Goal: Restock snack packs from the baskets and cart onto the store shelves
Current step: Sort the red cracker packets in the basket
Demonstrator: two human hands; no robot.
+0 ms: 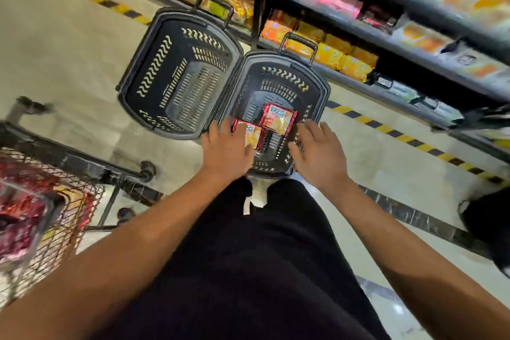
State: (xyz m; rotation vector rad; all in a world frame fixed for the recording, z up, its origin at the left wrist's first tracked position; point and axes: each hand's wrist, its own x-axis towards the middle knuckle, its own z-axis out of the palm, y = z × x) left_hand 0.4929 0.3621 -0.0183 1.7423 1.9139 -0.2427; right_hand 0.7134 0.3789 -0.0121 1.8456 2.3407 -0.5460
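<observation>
1. left hand, fingers straight, touching near snack pack in right basket;
2. right hand released, holding nothing;
3. second pack just beyond, between both hands, nearer left.

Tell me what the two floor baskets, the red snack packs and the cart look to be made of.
Baskets: moulded matte black plastic, judging by the slotted walls. Red snack packs: glossy printed film, probably plastic or foil; they catch glare. Cart: thin wire mesh on a dark tubular frame, likely metal.
</observation>
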